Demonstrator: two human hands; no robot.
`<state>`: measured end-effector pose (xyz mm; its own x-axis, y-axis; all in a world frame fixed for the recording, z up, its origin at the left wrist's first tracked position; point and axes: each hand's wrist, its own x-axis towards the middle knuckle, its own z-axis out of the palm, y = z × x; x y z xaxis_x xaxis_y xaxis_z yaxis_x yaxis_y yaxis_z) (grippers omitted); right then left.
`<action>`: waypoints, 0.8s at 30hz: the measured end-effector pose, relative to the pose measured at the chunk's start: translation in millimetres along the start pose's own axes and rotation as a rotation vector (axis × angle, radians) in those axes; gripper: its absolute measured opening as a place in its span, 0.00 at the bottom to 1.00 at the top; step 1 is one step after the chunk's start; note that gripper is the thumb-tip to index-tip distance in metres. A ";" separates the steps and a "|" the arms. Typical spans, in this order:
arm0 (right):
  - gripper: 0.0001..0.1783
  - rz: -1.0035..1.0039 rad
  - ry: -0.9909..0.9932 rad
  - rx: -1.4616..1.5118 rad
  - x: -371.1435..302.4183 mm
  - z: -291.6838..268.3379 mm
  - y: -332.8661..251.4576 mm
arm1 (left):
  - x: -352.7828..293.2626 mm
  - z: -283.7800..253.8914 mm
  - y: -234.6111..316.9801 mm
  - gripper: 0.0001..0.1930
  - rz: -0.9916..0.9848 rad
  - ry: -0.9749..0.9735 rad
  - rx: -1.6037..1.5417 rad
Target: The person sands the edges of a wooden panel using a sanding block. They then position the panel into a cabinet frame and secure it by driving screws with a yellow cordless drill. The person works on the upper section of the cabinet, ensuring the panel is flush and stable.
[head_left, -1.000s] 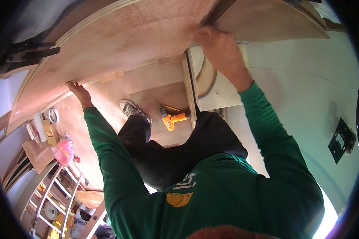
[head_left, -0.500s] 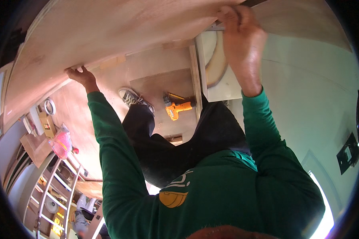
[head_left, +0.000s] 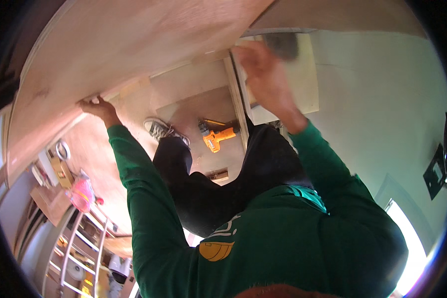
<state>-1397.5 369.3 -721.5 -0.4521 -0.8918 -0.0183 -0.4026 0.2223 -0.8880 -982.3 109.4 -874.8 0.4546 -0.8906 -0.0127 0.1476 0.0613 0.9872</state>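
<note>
A large plywood panel (head_left: 134, 44) slants across the upper left of my view. My left hand (head_left: 100, 110) grips its lower edge, the thumb and fingers closed on it. My right hand (head_left: 265, 74), smeared by motion, is raised by the panel's lower right edge. Whether it touches the panel, and how its fingers are set, I cannot tell. Behind that hand is a pale box-like recess (head_left: 305, 74) with a dark patch inside.
An orange cordless drill (head_left: 216, 137) lies on the wooden surface below, beside my shoe (head_left: 161, 130). At lower left are a roll of tape (head_left: 62, 149), a pink bag (head_left: 82, 192) and a white ladder (head_left: 79, 248). A pale wall (head_left: 372, 109) rises on the right.
My right hand has come off the panel's upper right edge and moved left and down. The panel's right end has shifted left, showing more of the recess. My left hand keeps its hold.
</note>
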 end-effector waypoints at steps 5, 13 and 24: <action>0.28 0.050 0.140 0.451 30.0 91.6 63.2 | -12.7 12.3 -6.6 0.31 0.040 0.007 0.010; 0.41 0.337 0.050 0.782 16.9 117.8 71.6 | -28.3 16.4 -6.8 0.46 0.129 -0.143 0.234; 0.32 0.449 -0.177 1.344 43.8 109.2 131.7 | -100.5 93.2 -125.0 0.64 -0.764 -0.150 -0.554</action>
<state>-1383.4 316.5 -889.4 -0.1934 -0.9056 -0.3775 0.8381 0.0475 -0.5434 -1128.3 149.3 -982.1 -0.0483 -0.8245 -0.5639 0.7700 -0.3903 0.5047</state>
